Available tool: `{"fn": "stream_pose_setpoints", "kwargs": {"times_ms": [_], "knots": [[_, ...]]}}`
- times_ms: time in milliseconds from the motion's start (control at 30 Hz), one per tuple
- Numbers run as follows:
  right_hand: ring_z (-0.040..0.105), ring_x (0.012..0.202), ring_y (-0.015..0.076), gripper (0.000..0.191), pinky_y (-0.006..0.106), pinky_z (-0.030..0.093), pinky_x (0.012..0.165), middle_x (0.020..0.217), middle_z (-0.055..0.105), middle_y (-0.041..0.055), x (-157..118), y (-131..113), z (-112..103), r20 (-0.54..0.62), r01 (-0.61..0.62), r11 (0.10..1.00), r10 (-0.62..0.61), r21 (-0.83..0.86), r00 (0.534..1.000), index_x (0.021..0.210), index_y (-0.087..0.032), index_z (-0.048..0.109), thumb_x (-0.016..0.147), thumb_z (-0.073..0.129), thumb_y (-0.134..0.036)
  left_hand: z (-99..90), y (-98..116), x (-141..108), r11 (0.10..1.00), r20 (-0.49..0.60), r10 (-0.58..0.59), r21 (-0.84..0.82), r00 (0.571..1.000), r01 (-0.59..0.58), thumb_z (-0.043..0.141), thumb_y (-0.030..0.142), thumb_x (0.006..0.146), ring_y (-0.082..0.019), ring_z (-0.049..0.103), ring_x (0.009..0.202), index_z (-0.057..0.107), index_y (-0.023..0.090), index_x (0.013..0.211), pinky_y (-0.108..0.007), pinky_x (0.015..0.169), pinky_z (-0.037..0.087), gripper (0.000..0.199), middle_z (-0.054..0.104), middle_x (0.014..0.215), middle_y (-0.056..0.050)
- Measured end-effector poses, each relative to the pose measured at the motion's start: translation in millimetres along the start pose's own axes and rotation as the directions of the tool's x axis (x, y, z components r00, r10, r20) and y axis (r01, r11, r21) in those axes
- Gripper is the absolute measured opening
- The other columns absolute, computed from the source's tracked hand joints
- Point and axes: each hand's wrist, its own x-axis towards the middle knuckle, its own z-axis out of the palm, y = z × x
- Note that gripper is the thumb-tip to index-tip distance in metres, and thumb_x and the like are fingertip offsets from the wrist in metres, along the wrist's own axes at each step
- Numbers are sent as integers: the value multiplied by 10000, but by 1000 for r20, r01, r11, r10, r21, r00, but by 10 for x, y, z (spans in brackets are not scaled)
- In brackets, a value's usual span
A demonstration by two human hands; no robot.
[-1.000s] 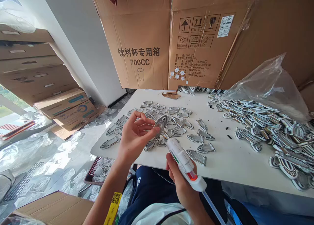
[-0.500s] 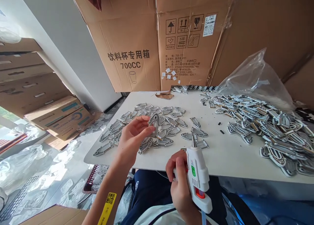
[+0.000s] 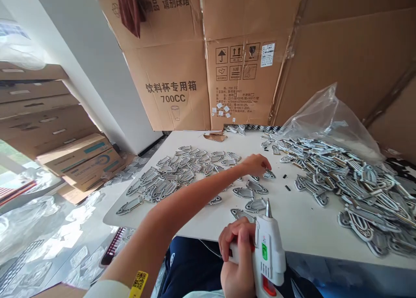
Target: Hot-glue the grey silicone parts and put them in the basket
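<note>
My left hand (image 3: pixel 256 164) is stretched out over the white table (image 3: pixel 292 222), its fingers closed on a small grey part (image 3: pixel 269 174) near the table surface. Below it, my right hand (image 3: pixel 238 254) grips a white glue gun (image 3: pixel 268 250), whose metal nozzle points up and whose small display glows green. More grey frame-like parts (image 3: pixel 256 186) lie spread over the middle and left of the table, several of them just beyond the nozzle.
A large heap of grey parts (image 3: pixel 357 189) covers the right side, with a clear plastic bag (image 3: pixel 328 120) behind it. Cardboard (image 3: pixel 175 64) stands along the back edge. Small black pieces (image 3: pixel 287 188) lie right of my left hand. A dark red cloth (image 3: pixel 128 12) hangs at upper left.
My left hand has moved right and away from me with a grey part, from above the scattered parts to their right side. My right hand still holds the glue gun. The view has shifted slightly.
</note>
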Motion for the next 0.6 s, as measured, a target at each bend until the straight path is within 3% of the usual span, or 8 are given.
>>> {"fn": "stream_pose_setpoints", "kwargs": {"times_ms": [67,167,300,367,467,533,567,600], "knots": [[326,400,94,446,223,305,407,566,466,-97,29,-55,-31,-27,6,1000,-6,-14,1000,730,-240,567,1105,711,-435,103,48,68,998,-4,-15,56,1000,15,863,75,906,-266,838,1068,805,272,789,-353,978,685,236,845,963,-3],[352,366,93,503,220,320,378,520,444,-92,71,-142,-68,-49,-16,999,15,-31,999,667,-230,548,1065,741,-469,117,98,19,995,-40,-15,96,999,18,886,45,792,-272,854,1122,833,335,773,-360,1045,684,295,859,966,8],[354,348,97,523,227,329,362,487,439,-84,115,-202,-103,-27,-21,997,19,-70,999,631,-232,560,1016,782,-507,-222,30,-467,996,-109,45,82,993,-36,918,100,811,-218,843,1197,865,384,899,-299,1140,649,302,877,1114,18],[343,339,100,503,235,327,358,478,438,-85,138,-196,-137,8,5,997,-4,-73,1000,633,-238,579,1005,791,-503,-531,-89,-952,996,-134,74,52,988,-67,909,170,885,-189,853,1119,851,379,930,-289,1076,678,222,882,1118,34],[354,341,108,474,248,349,363,476,458,-78,180,-161,-211,78,20,996,-13,-89,997,652,-241,601,1015,792,-480,-1051,-368,-1914,998,-190,64,6,980,-64,833,287,1006,-184,852,997,844,307,1040,-315,969,688,41,884,1039,-1],[379,356,113,507,252,361,370,470,468,-63,210,-134,-259,145,16,990,4,-137,989,634,-234,584,1037,773,-477,-1347,-596,-2605,1000,-287,5,-5,958,-6,777,350,1043,-198,826,938,835,252,1047,-359,920,673,114,875,999,-46],[390,363,114,514,253,372,376,468,468,-60,224,-121,-280,179,13,988,14,-151,984,638,-232,586,1045,770,-486,-1458,-713,-2937,999,-367,-48,-9,929,47,749,384,1055,-197,804,883,830,234,1007,-371,892,662,177,861,949,-57],[395,370,112,512,252,382,384,475,474,-60,236,-106,-300,205,13,988,19,-153,979,648,-231,593,1049,775,-492,-1539,-827,-3246,992,-486,-125,-31,865,126,754,417,1042,-191,784,849,825,229,951,-362,865,650,220,846,909,-52]]}}
